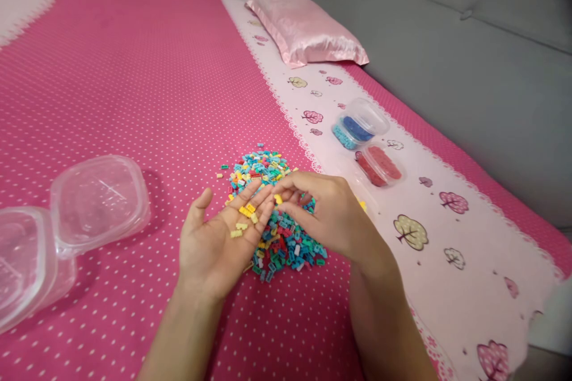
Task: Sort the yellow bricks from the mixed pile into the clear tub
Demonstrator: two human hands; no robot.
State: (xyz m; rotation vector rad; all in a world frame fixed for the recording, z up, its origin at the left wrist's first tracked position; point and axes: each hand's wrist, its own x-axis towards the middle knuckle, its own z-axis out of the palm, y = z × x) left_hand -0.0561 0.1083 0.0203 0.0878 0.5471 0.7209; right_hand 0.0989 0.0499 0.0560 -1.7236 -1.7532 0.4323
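Palm up with its fingers stretched out, my left hand [214, 244] holds several small yellow toy bricks [246, 210], some deep yellow and some pale. Over its fingertips, my right hand [319, 205] is closed in a pinch on a yellow toy brick [278, 199]. Both hands are above a heap of mixed toy bricks [292, 247], mostly teal and blue with red, white, green and yellow among them. My hands hide the middle of this heap.
Two clear plastic containers [100, 202] stand at the left. On the right are a container with blue bricks [353, 131] and one with red bricks [379, 165]. Some yellow [363, 206] shows past my right wrist. A pink pillow [308, 30] lies beside the grey padded panel [447, 71].
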